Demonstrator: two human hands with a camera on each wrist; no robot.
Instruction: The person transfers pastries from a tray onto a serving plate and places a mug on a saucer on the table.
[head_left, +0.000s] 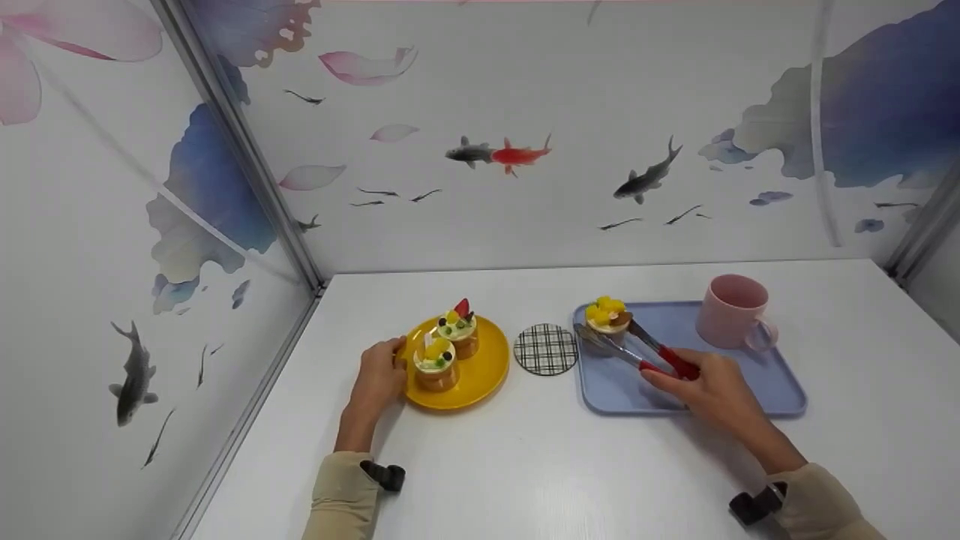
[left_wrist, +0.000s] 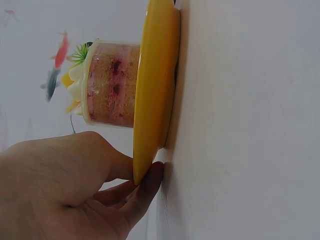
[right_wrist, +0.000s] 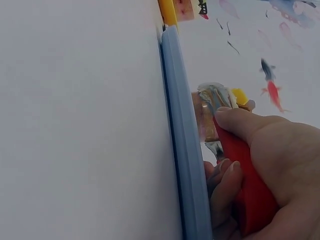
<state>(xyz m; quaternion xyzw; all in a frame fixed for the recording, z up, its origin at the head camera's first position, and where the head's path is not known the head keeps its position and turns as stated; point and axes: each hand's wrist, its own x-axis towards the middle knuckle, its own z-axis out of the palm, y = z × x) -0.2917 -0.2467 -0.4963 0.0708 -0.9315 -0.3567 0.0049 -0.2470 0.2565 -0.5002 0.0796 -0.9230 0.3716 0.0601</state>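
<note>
My left hand (head_left: 381, 379) pinches the left rim of a yellow plate (head_left: 486, 375), thumb on top and fingers beneath the edge in the left wrist view. Two cake cups stand on it: a fruit-topped cake cup (head_left: 435, 365) in front and a strawberry-topped cake cup (head_left: 459, 330) behind. With my right hand (head_left: 712, 386) I grip red-handled tongs (right_wrist: 245, 185) over a blue tray (head_left: 750, 397). The metal ends of the tongs straddle a cake cup (head_left: 606, 316) topped with yellow fruit, at the tray's left end.
Between plate and tray lies a round checked coaster (head_left: 546, 349). A pink mug (head_left: 731, 313) stands at the tray's back right, its handle toward the right. Printed walls (head_left: 525, 225) close off the white table (head_left: 510, 480) at the back and left.
</note>
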